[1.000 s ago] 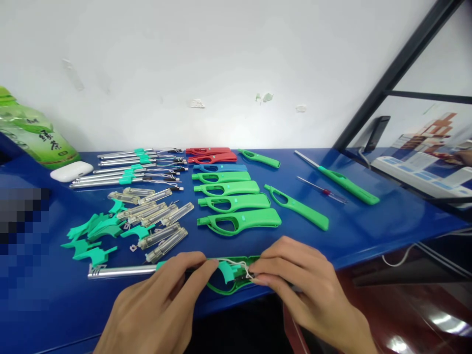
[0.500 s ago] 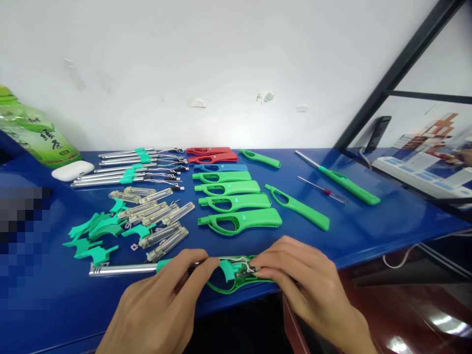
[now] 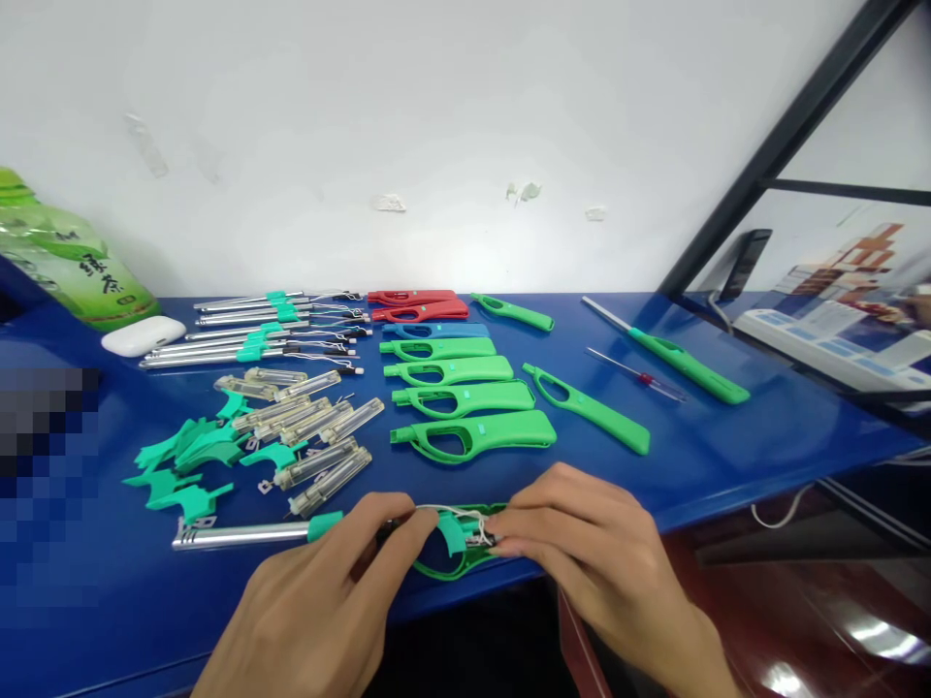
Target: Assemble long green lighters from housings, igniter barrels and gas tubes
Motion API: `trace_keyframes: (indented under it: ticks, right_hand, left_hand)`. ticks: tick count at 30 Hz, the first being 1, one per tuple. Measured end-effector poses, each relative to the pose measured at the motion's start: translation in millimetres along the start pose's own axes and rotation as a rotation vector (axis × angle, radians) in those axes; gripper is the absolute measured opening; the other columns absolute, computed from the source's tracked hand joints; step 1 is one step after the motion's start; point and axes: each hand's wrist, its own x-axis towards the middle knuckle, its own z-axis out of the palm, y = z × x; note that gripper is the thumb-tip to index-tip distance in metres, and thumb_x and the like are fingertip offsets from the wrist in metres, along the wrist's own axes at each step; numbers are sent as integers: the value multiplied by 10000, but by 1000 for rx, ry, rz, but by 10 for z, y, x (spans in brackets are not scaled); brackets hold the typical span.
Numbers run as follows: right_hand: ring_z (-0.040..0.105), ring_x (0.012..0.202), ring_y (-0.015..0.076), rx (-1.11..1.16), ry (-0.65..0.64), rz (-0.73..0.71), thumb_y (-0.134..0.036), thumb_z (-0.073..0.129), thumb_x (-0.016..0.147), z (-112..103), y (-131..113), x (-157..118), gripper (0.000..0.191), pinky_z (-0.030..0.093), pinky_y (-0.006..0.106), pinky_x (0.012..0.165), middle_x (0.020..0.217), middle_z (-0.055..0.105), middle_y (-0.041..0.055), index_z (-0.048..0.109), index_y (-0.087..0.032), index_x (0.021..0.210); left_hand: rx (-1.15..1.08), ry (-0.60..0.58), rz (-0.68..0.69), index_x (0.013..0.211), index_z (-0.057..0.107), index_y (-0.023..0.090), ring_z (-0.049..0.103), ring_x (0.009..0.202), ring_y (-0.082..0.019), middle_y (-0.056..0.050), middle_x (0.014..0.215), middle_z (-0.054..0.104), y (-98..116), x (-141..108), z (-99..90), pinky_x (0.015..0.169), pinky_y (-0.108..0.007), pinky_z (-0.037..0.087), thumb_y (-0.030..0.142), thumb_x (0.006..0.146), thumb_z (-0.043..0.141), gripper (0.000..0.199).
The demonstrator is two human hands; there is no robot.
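A half-built green stick lighter lies along the table's front edge, its open handle shell (image 3: 443, 574) facing up. From its left end sticks a silver metal tube (image 3: 251, 535) with a teal collar (image 3: 324, 525). My left hand (image 3: 320, 591) pinches the lighter at its neck, thumb and forefinger closed beside the teal trigger (image 3: 452, 535). My right hand (image 3: 603, 553) has its fingertips closed on a small black-and-silver part (image 3: 481, 539) inside the shell, right of the trigger. A thin white wire (image 3: 445, 509) loops over that part. The shell's right end is hidden under my right hand.
Beyond my hands lie green shells (image 3: 501, 433), red shells (image 3: 422, 310), clear fuel tanks (image 3: 331, 480), teal triggers (image 3: 193, 501) and metal tubes with wires (image 3: 210, 359). To the right are a screwdriver (image 3: 640, 376) and a lighter (image 3: 690, 368). A bottle (image 3: 80, 262) stands left.
My right fingertips and the small part have shifted slightly left, closer to the trigger. The white wire's loop has changed shape. My left hand keeps its hold, nearly still.
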Motion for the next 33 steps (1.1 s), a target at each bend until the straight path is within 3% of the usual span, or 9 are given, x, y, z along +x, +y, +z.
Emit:
trace_keyframes:
  ticks: [8, 19, 25, 33]
  right_hand:
    - [798, 772, 152, 1, 4, 39, -259, 672, 1211, -16, -37, 19, 251, 639, 276, 690, 954, 864, 36, 898, -196, 1119]
    - [789, 799, 137, 17, -6, 178, -254, 753, 1169, 3, -149, 2, 153, 618, 275, 743, 933, 830, -13, 873, -234, 1076]
    - [787, 758, 142, 5, 57, 137, -230, 739, 1169, 36, -157, -22, 169, 628, 269, 717, 914, 835, 6, 852, -212, 1045]
    - [785, 784, 145, 15, 56, 151, -206, 748, 1153, 58, -150, -37, 135, 624, 273, 759, 928, 831, 6, 842, -216, 1057]
  left_hand:
    - [-5, -2, 31, 1514, 657, 232, 820, 816, -130, -88, 1265, 792, -3, 107, -47, 714, -210, 623, 10, 1071, 396, 560]
    - [-34, 31, 35, 1393, 664, 225, 740, 650, -90, -42, 1166, 770, 5, 229, -118, 571, -215, 523, -7, 1019, 360, 535]
    - [-164, -12, -16, 1367, 658, 275, 756, 675, -69, -4, 1177, 773, -7, 312, -150, 578, -203, 501, -54, 957, 378, 596]
    - [-165, -7, -15, 1347, 661, 261, 710, 631, -74, -4, 1141, 754, 8, 270, -134, 542, -220, 454, -54, 963, 371, 575]
